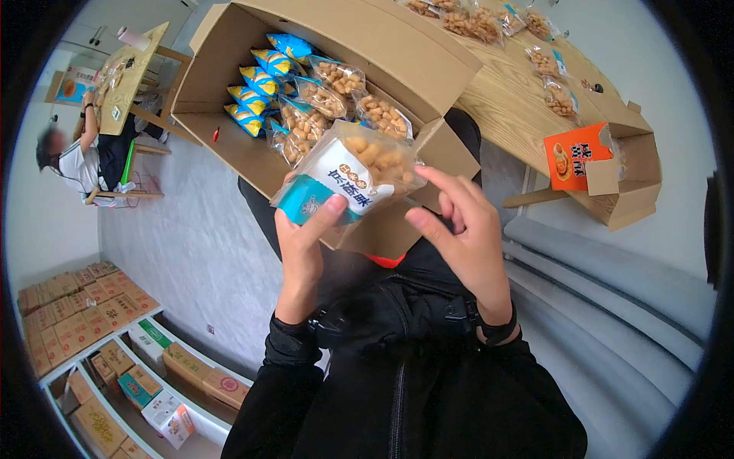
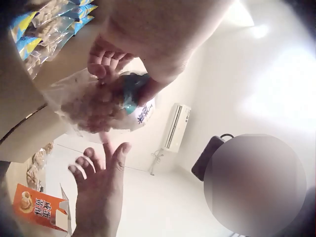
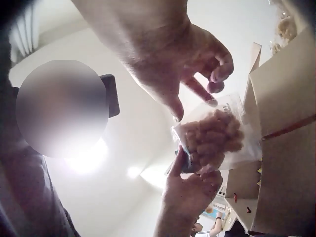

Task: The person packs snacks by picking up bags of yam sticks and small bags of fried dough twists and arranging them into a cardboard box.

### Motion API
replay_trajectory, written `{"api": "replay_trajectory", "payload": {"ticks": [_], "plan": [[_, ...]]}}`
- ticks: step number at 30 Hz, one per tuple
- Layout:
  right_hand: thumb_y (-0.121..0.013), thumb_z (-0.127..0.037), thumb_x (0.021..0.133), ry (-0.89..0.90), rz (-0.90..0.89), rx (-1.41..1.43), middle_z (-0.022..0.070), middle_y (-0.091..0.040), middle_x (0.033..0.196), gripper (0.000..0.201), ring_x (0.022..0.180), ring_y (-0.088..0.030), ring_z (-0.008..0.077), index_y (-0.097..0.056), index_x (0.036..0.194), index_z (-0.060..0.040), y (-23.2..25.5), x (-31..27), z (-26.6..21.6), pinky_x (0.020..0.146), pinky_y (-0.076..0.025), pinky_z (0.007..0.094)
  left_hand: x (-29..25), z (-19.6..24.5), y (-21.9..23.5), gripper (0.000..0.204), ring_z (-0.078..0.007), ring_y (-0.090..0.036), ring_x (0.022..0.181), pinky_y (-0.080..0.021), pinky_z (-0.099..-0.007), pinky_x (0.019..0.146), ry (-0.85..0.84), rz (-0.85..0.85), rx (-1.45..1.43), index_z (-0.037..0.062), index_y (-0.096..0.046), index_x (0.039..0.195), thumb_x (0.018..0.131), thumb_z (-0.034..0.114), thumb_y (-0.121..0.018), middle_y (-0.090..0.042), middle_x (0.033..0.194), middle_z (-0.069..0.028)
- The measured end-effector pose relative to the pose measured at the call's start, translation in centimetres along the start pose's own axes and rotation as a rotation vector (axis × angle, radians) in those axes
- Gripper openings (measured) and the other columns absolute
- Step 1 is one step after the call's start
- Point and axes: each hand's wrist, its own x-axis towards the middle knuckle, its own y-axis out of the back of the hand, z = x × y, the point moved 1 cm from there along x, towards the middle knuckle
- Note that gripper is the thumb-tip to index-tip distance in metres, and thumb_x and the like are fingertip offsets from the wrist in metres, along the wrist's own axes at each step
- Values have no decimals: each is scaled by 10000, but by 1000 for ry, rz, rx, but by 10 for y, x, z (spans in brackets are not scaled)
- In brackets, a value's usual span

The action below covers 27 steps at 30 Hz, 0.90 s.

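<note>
My left hand (image 1: 304, 243) grips the teal end of a clear snack bag (image 1: 358, 170), thumb on the printed front and fingers behind it. The bag is held over the near side of an open cardboard box (image 1: 229, 164). At the bag's right edge, my right hand (image 1: 468, 237) has its index finger extended to the plastic, thumb apart and the other fingers loosely bent. Inside the box, blue and yellow packets (image 1: 260, 80) lie in a row beside several clear bags of the same snack (image 1: 321, 99).
A wooden table (image 1: 497, 76) at upper right bears more snack bags (image 1: 560, 98) and an orange-fronted carton (image 1: 569, 157). Stacked cartons (image 1: 84, 306) and a white shelf (image 1: 200, 419) stand at lower left. Another person (image 1: 76, 153) sits at a far table.
</note>
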Motion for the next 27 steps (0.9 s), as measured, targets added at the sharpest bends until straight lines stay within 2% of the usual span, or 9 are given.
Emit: {"api": "replay_trajectory", "payload": {"ticks": [4, 6, 10, 12, 16, 20, 22, 26, 27], "plan": [[-652, -218, 610, 434, 231, 1, 57, -455, 834, 355, 749, -439, 148, -531, 892, -40, -13, 9, 2, 601, -357, 242, -4, 5, -4, 428, -106, -507, 697, -396, -191, 577, 12, -84, 55, -20, -413, 981, 657, 194, -593, -529, 797, -69], [-636, -203, 618, 460, 289, 149, 79, -460, 779, 304, 715, -453, 226, -512, 840, -36, -21, 9, 3, 635, -374, 284, -14, 10, -11, 427, -90, -492, 668, -375, -178, 540, 28, -60, -3, -23, -411, 986, 675, 219, -576, -520, 770, -54], [-611, -187, 670, 222, 207, 406, 44, -489, 716, 243, 662, -479, 140, -503, 805, -17, -19, 10, 9, 605, -373, 217, -17, 10, -1, 431, -58, -424, 576, -291, -156, 463, 5, -198, -212, -24, -399, 979, 722, 300, -520, -475, 668, -8], [-578, -178, 717, 59, 97, 1034, 19, -501, 754, 204, 684, -464, 83, -496, 798, -10, -24, 12, 19, 617, -371, 195, -20, 16, 1, 325, -40, -369, 562, -241, -155, 461, 50, -168, -143, -2, -445, 888, 758, 295, -476, -429, 609, 13], [-534, -201, 757, -105, 2, 1277, 31, -516, 779, 196, 711, -473, 66, -492, 817, -19, -30, 11, 24, 654, -373, 185, -17, 15, -8, 287, -52, -311, 508, -266, -202, 447, -36, -243, 362, -9, -467, 652, 821, 208, -384, -385, 537, 16], [-518, -211, 768, -158, -120, 1185, 24, -518, 783, 231, 729, -481, 69, -483, 873, -9, -36, 15, 39, 656, -382, 198, -16, 6, -9, 346, -112, -333, 445, -297, -259, 443, -33, -229, 477, -34, -416, 584, 834, 193, -344, -339, 446, -42], [-503, -211, 776, -133, -42, 783, 43, -526, 822, 288, 755, -496, 94, -457, 971, -5, -36, 16, 35, 677, -389, 216, -15, 2, -7, 394, -72, -323, 391, -237, -221, 376, -171, -180, 608, -14, -441, 543, 833, 232, -341, -382, 428, -4], [-506, -220, 771, -50, 12, 699, 112, -524, 904, 367, 814, -513, 170, -415, 1057, -8, -34, 17, 22, 731, -389, 262, -16, 4, -13, 351, -119, -341, 373, -270, -251, 379, -273, -154, 769, -23, -430, 549, 826, 184, -363, -381, 420, -62], [-515, -220, 764, 96, 52, 634, 120, -523, 910, 380, 818, -513, 190, -409, 1065, -13, -32, 18, 16, 736, -389, 277, -18, 9, -17, 304, -226, -403, 432, -311, -318, 409, -287, -153, 887, -13, -449, 564, 799, 171, -390, -423, 468, -113]]}}
